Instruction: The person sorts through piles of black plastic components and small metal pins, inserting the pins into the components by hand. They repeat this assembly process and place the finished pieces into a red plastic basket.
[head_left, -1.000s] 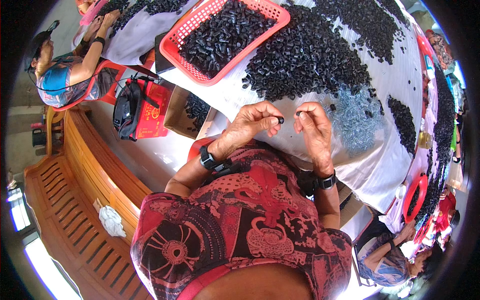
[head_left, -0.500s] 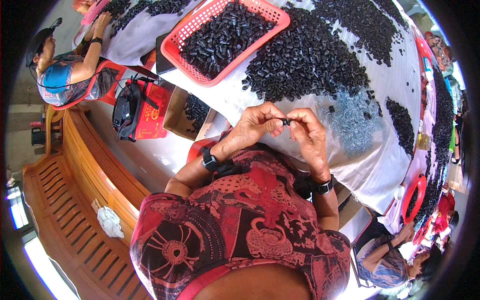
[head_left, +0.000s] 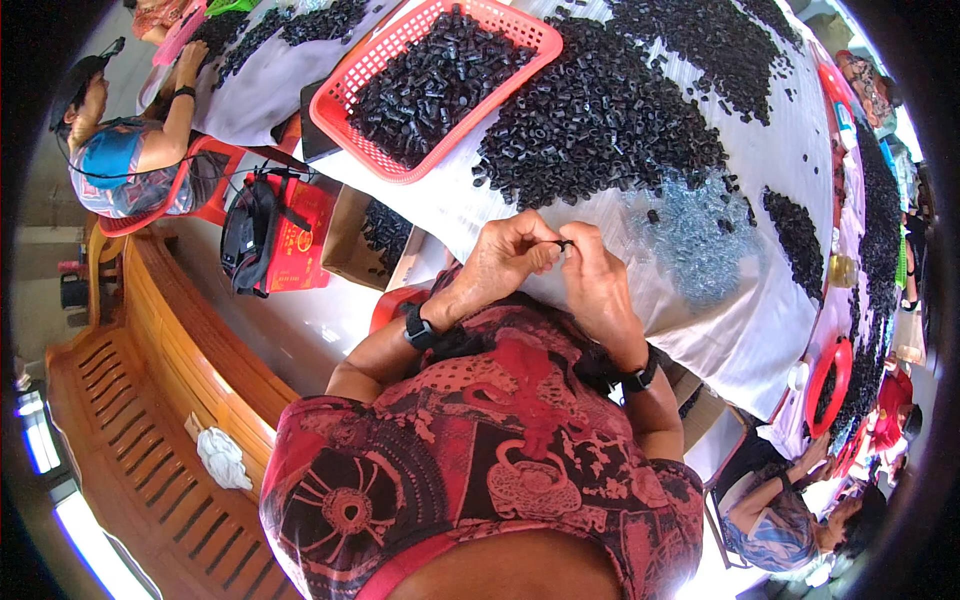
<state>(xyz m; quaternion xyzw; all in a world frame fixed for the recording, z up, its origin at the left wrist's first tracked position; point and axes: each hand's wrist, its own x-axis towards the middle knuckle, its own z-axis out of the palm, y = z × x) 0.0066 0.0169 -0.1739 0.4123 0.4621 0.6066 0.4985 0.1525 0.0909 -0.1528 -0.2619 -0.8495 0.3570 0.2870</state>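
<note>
Pinched between my two hands, just over the table's near edge, is a small black plastic part (head_left: pixel 563 244). My left hand (head_left: pixel 508 258) has its thumb and fingers closed on one side of it. On the other side, my right hand (head_left: pixel 598 285) grips it with curled fingers. The fingertips hide most of its shape. Beyond my hands a large heap of similar black plastic parts (head_left: pixel 605 115) is spread over the white table cover (head_left: pixel 590 208). A mound of small clear plastic pieces (head_left: pixel 697 240) lies to the right of my right hand.
A pink-red plastic basket (head_left: pixel 437 163) full of black parts stands at the table's far left. Below it, a cardboard box (head_left: pixel 352 238) sits beside a red box (head_left: pixel 300 235) and a black bag (head_left: pixel 252 232). A wooden bench (head_left: pixel 160 400) is at left. Other people work nearby.
My right hand has turned and drawn slightly left and down, with the small part still between both hands. The table and basket sit a little farther left in the picture.
</note>
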